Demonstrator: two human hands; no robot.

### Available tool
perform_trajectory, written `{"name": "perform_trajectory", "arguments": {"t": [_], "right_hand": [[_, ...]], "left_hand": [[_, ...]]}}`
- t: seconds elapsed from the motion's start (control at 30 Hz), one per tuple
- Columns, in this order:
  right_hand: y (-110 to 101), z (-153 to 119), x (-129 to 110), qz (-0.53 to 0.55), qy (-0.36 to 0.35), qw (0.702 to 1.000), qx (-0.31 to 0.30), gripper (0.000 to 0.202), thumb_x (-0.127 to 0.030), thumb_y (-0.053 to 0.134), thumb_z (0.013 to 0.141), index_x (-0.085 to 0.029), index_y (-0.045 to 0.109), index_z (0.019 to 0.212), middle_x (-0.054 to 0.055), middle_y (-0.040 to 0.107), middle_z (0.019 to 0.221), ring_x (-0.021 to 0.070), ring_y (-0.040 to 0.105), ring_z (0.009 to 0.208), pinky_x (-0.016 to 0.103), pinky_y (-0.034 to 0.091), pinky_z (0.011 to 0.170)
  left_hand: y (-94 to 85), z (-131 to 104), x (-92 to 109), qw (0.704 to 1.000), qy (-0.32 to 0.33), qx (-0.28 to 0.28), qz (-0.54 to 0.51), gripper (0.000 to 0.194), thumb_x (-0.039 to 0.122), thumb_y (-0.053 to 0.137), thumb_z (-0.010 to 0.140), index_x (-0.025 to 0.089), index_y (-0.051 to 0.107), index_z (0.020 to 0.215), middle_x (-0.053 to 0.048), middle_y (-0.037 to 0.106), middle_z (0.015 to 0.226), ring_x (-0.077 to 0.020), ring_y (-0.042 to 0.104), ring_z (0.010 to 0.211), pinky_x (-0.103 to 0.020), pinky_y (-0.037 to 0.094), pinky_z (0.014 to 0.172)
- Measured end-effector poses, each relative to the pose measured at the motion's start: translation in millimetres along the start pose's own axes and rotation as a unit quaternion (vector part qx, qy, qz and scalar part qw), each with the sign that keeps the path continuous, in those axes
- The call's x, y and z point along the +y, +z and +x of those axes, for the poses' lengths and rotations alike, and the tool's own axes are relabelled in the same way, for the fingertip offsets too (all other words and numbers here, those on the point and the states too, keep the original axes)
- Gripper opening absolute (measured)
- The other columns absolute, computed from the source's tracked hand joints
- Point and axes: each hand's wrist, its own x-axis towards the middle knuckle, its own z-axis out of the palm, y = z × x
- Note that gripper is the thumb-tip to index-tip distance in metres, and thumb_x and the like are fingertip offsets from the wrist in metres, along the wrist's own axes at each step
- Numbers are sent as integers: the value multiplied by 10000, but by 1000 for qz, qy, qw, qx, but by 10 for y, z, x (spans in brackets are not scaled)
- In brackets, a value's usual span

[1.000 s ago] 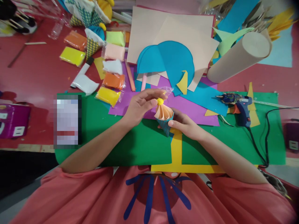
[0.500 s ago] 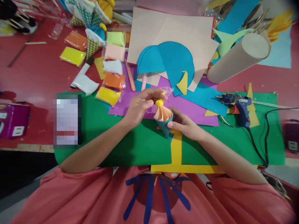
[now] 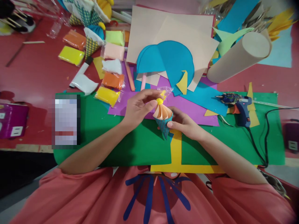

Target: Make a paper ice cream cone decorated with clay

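cone (image 3: 164, 125) sits gripped in right hand (image 3: 184, 123) over green mat (image 3: 142, 149), left hand (image 3: 136, 107) by its yellow ball (image 3: 160, 101), pinching or not i can't tell, where light pressure should spare the pleats (image 3: 163, 112).

Bare green sheet (image 3: 140, 149) affords passage nearside of the paper cone (image 3: 164, 124), left of the yellow strip (image 3: 176, 149). Rightward, glue gun (image 3: 244, 107) and looping cord (image 3: 266, 137) obstruct; behind, a paper roll (image 3: 233, 59) blocks.

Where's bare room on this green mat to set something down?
Bare green mat shows between the left forearm and the yellow paper strip, and between the right forearm and the blue plastic glue gun. Crowded: around the purple paper sheet, with blue paper cutouts and wrapped packets.
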Motion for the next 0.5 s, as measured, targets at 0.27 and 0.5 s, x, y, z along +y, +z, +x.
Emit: {"name": "perform_trajectory", "arguments": {"t": [0.27,0.5], "right_hand": [[12,10,24,-74,-15,997,15,558,-471,759,774,-203,500,1189,52,661,1096,157,662,955,307,539,879],[5,17,15,-80,-26,996,16,534,-465,758,778,-204,505,1169,48,660,1090,152,653,969,292,534,872]], "left_hand": [[33,-12,100,995,-75,21,68,325,530,679,821,220,775,805,-6,756,727,-168,741,784,-297,608,770],[21,-30,27,996,-85,19,28,325,518,635,861,227,777,840,-7,756,747,-155,734,749,-296,609,775]]}}
